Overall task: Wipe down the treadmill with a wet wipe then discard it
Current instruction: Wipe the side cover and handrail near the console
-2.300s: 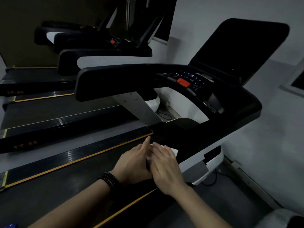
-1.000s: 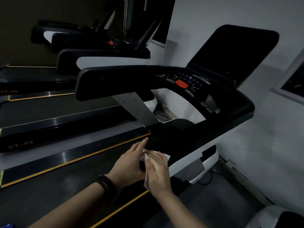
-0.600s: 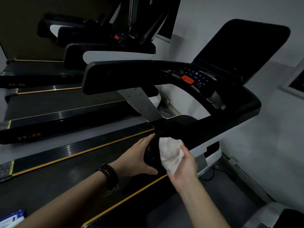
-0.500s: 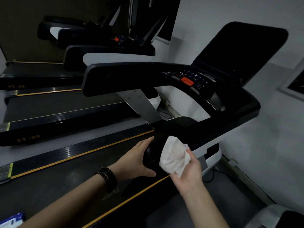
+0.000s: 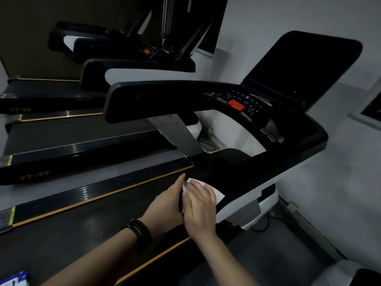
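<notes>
1. The side rail (image 5: 82, 159) of the neighbouring treadmill carries gold lettering "TT-X6".
2. The next rail (image 5: 51, 104) beyond bears similar "TT-" lettering; the remainder is unclear.
3. The console keypad (image 5: 245, 100) shows numerals, including "12".

A dim room: a pale grey wall (image 5: 340, 172) runs along the right, with a framed window (image 5: 371, 112) set in it and dark grey floor (image 5: 268, 250) below the wall
</notes>
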A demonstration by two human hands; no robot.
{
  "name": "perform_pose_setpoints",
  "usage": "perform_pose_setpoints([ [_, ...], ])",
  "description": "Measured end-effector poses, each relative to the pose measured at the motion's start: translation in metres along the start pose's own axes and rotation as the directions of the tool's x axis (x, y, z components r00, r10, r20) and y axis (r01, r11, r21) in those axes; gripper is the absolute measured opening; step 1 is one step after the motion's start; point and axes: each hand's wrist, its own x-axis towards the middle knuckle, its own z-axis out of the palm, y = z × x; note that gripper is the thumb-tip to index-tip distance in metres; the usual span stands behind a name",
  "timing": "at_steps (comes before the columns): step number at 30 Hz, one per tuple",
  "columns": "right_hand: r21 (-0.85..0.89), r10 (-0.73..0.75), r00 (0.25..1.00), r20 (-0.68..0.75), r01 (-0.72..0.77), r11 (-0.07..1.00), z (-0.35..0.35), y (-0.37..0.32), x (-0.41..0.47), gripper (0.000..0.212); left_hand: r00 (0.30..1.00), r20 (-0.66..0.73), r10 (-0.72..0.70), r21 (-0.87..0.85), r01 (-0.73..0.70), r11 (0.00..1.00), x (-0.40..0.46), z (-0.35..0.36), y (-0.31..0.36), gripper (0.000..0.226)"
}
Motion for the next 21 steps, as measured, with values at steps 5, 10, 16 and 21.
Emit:
perform_pose_setpoints([
  [5, -0.103, -0.173, 0.980, 0.099, 0.183, 0.978, -0.003, 0.009, -0.007, 0.039, 1.000, -0.003, 0.024, 0.047, -0.024, 0.999, -0.002, -0.004, 0.001, 0.111],
  [10, -0.088, -0.266, 0.929, 0.256, 0.297, 0.951, -0.016, 0.012, -0.008, 0.035, 0.999, 0.026, 0.022, 0.086, -0.025, 0.996, -0.003, -0.002, 0.000, 0.115],
  [16, -0.248, -0.263, 0.919, 0.295, 0.340, 0.907, -0.034, 0.040, 0.012, 0.045, 1.000, -0.001, -0.030, 0.063, 0.030, 0.998, -0.003, -0.004, 0.008, 0.120],
  [21, -0.355, -0.024, 0.978, 0.206, 0.098, 0.930, -0.060, 0.083, 0.038, 0.057, 0.998, 0.009, -0.062, 0.060, 0.062, 0.996, -0.004, -0.003, 0.011, 0.120],
])
